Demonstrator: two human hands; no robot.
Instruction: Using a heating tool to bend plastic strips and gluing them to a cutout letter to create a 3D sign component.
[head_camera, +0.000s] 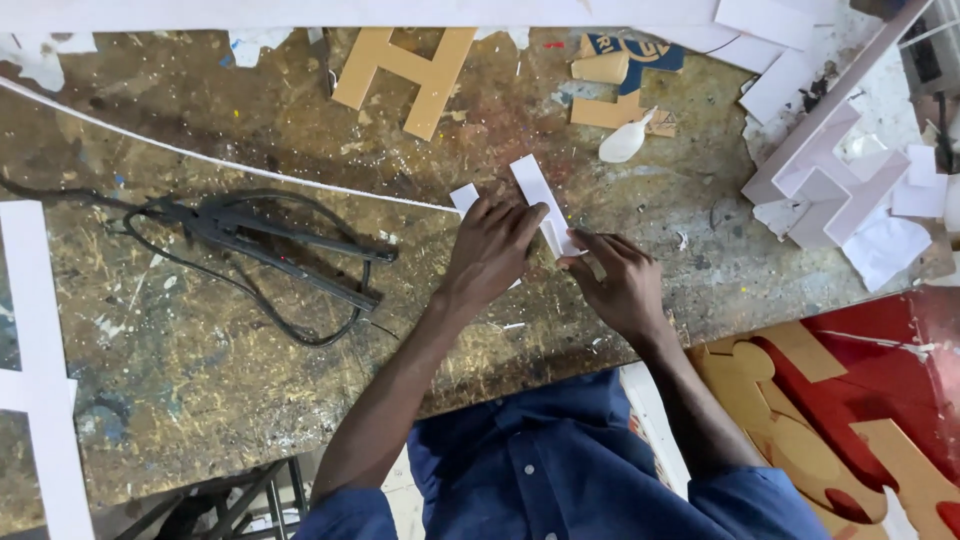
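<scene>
Left hand (492, 252) presses a white strip (538, 195) flat on the table (200, 370), fingers extended; right hand (622, 280) fingers pinch the strip's lower end.

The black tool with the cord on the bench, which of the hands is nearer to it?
Left. The left hand lies to the right of the black tool, apart from it, on a white strip; the right hand is farther right.
</scene>
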